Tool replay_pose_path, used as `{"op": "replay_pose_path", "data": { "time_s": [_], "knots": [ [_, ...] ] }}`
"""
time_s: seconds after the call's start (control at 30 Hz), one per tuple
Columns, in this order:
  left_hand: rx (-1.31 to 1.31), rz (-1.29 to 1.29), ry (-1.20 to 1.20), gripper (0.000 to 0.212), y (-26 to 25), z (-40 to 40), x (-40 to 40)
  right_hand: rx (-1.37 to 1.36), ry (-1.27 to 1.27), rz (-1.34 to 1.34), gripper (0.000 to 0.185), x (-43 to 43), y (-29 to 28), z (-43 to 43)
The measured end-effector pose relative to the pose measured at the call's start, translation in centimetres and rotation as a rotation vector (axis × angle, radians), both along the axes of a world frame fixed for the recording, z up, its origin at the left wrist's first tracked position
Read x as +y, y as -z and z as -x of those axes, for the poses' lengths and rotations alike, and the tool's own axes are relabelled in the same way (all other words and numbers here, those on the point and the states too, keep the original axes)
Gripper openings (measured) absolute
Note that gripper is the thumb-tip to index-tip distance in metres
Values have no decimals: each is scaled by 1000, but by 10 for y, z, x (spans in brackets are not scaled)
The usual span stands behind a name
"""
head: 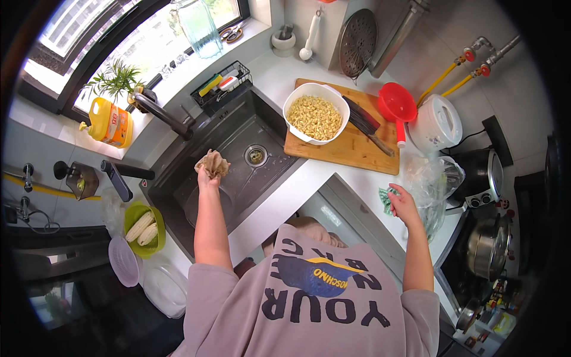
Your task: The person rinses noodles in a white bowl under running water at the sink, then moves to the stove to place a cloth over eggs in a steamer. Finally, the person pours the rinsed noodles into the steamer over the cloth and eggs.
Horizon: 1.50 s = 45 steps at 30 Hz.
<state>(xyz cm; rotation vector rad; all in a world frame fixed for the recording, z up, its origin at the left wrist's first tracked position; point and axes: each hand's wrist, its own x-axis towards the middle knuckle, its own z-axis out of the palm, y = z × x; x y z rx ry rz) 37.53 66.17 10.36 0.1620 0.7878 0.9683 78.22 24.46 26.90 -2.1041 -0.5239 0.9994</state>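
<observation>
My left hand grips a crumpled brown cloth over the dark sink. Above the white counter at the right, my right hand has its fingers on a small green patterned cloth or wrapper; whether it is gripped is unclear. Between and beyond my hands, a white bowl of chopped pale yellow pieces rests on a wooden cutting board. A cleaver lies beside the bowl on the board.
A black faucet reaches over the sink's left end. Corn cobs lie in a green basket at the left. A red strainer overlaps the board's far right corner. Clear plastic bags and an electric cooker stand at the right, near a stove with a steel pot.
</observation>
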Motion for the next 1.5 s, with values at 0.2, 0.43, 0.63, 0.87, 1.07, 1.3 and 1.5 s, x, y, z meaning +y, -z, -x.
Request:
{"op": "replay_pose_path", "data": {
  "time_s": [0.2,0.43,0.63,0.87,1.07,1.3,1.5],
  "knots": [
    [245,9,-36,11,25,10,11,25,-52,-5,36,20,6,13],
    [437,71,-60,38,27,-3,20,28,-1,30,33,16,12,18],
    [621,227,-195,24,65,5,62,1,12,47,33,-3,18,16],
    [848,-105,53,40,-10,-8,45,-43,51,-13,34,-35,5,27],
    [28,-446,415,49,-121,-154,-99,-477,-160,-52,50,-75,-29,42],
    [-407,-463,1111,42,-250,-347,-409,-764,143,-136,72,-209,-132,59],
    [-668,-267,1661,40,-316,-428,-665,-804,644,-253,38,-413,-176,25]
  ]
}}
